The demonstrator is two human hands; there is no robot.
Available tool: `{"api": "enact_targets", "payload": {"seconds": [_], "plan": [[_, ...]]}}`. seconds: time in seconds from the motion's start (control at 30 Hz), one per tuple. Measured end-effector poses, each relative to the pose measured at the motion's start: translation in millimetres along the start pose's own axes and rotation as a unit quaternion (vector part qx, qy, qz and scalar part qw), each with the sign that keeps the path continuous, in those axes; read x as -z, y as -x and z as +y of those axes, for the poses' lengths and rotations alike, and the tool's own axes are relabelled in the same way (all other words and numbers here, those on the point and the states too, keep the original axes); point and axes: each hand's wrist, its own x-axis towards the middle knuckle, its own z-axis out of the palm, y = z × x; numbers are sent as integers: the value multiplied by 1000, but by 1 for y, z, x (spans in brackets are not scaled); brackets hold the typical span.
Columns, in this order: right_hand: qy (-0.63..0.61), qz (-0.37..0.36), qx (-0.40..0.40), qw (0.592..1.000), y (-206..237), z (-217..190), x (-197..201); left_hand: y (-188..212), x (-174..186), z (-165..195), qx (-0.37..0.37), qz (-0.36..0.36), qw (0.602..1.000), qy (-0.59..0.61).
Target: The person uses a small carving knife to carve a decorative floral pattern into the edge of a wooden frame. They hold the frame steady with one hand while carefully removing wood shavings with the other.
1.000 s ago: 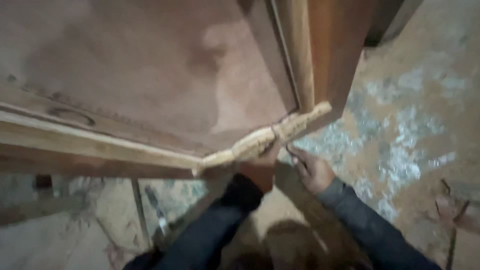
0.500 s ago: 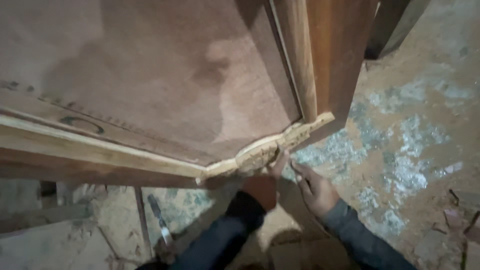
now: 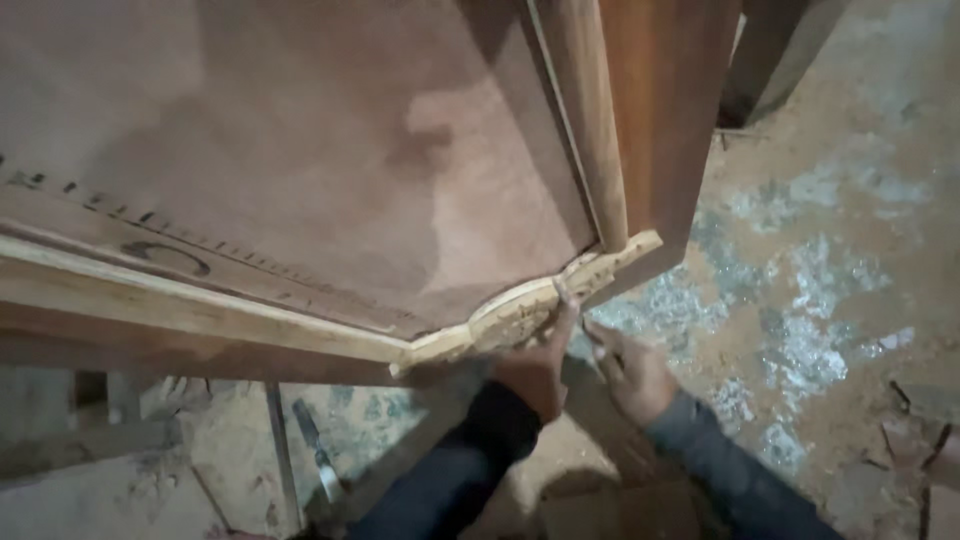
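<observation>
A large plywood panel point(image 3: 330, 150) in a pale wooden frame point(image 3: 200, 310) fills the upper left. A reddish upright post point(image 3: 650, 120) meets it at the corner. Across that corner lies a carved pale wooden ornament point(image 3: 510, 315), set diagonally. My left hand point(image 3: 535, 365), in a dark sleeve, holds the ornament from below with its fingertips on the carving. My right hand point(image 3: 630, 375), in a grey sleeve, hovers just right of it, fingers loosely curled with one pointing up toward the ornament's right end. Whether it holds something small is unclear.
Below the frame, a chisel-like tool point(image 3: 320, 455) and a thin metal rod point(image 3: 283, 450) lie on the dusty floor. The patchy concrete floor point(image 3: 810, 300) spreads to the right. A dark wooden piece point(image 3: 770, 60) stands at top right, and scraps point(image 3: 920, 440) lie at right.
The view has drifted a little, so the panel corner sits lower right. My left hand stays on the ornament. My right hand has dropped slightly away from the ornament's right end.
</observation>
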Motion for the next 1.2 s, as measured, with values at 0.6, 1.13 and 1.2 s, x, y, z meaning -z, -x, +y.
{"api": "enact_targets", "payload": {"seconds": [0.6,1.13,1.2], "plan": [[-32,-1,-26,999,-2,-2,-5,-7,4,-1,-114,174,978,-12],[-72,-36,-126,989,12,-4,7,0,-36,-19,-16,-104,993,-52],[-34,-36,-70,996,12,-4,7,0,-33,-17,-27,-84,996,11]]}}
